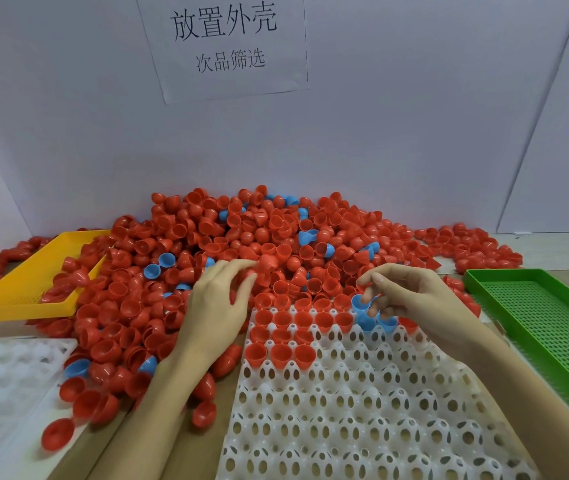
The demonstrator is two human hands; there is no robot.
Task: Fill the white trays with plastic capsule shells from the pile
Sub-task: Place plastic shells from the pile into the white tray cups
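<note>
Pile (241, 244) of shells sits behind white tray (362, 393); I see left hand (219, 306) spread, fingertips on red shells; right hand (411, 296) pinching blue shell (359, 304) over tray's far row; 13 red shells seated.

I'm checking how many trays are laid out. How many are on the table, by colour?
White moulded plastic cup trays: 2 (one in the middle, one at the left edge)
Yellow perforated plastic tray: 1
Green perforated plastic tray: 1
Total: 4
</note>
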